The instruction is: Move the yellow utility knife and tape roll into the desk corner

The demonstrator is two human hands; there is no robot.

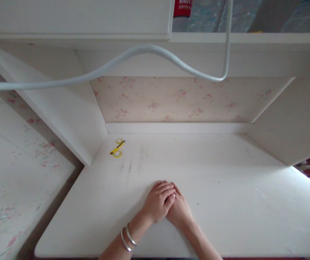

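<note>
My left hand [159,200] lies over my right hand [180,211] near the front middle of the white desk. The left fingers are pressed together and curl over the right hand. Most of the right fingers are hidden beneath them. Two silver bracelets [128,238] circle my left wrist. Farther back on the left, well apart from both hands, a yellow and black utility knife [117,147] lies slantwise between two yellow tape rolls, one behind it [119,139] and one in front [117,154].
The white desk [225,202] has a raised back strip and side panels [73,112]. A pale cable [149,48] hangs across the upper view. Overhead, a shelf [252,37] holds plastic-wrapped things and a red label [182,9]. Flowered wallpaper [176,99] covers the back.
</note>
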